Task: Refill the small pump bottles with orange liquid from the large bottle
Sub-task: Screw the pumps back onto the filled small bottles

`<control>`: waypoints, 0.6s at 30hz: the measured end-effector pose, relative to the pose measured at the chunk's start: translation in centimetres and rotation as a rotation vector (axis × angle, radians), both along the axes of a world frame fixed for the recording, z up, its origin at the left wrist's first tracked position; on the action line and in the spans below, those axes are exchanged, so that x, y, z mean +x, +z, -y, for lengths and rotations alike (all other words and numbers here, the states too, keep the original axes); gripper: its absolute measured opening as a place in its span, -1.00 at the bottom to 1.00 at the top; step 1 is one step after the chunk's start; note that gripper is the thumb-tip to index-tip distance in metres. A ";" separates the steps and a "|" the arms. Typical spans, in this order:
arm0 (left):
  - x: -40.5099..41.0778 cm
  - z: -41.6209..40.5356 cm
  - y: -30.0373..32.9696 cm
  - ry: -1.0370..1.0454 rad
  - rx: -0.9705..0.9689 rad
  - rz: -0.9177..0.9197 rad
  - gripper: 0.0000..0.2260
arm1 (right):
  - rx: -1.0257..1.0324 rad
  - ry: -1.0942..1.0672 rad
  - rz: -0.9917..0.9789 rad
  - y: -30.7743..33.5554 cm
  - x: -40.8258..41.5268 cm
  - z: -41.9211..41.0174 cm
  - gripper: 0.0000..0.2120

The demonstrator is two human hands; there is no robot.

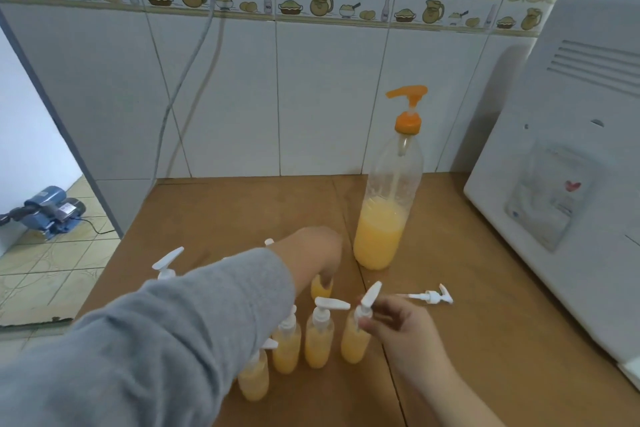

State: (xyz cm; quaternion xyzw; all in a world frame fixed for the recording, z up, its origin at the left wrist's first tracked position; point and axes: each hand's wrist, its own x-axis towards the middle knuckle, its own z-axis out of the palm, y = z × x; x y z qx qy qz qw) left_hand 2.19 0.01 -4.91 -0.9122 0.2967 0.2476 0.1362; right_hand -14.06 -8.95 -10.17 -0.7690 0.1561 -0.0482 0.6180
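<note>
Pinching pump head (367, 302) in right grip (398, 326)

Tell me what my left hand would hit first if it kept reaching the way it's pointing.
Probably the large bottle. Your left hand, gripping an uncapped small bottle, points up-right toward it, though depth is hard to judge.

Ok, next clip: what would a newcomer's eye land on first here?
The large bottle with its orange pump, about a third full, standing mid-table before the tiled wall. Then the cluster of filled small pump bottles in front, where the left hand grips an uncapped one and the right hand pinches another's pump.
</note>
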 end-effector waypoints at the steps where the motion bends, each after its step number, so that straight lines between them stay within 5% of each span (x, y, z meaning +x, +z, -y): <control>1: 0.2 0.3 -0.3 0.001 0.036 -0.005 -0.42 | 0.019 -0.002 0.011 -0.3 -0.1 0.0 -0.76; 9: 0.1 -0.4 -0.2 0.070 -0.091 0.035 -0.62 | -0.186 0.169 -0.083 -0.6 0.7 5.1 -0.48; 13: -0.6 -2.4 2.5 0.214 -0.444 0.047 -0.62 | -0.616 -0.098 -0.148 -2.8 2.0 10.2 -0.57; 15: -1.1 -3.6 3.9 0.282 -0.646 0.085 -0.60 | -0.895 -0.057 -0.316 -4.3 2.6 11.7 -0.51; 18: -2.0 -5.8 4.8 0.457 -1.047 0.088 -0.67 | -1.034 -0.023 -0.443 -5.5 2.6 11.9 -0.55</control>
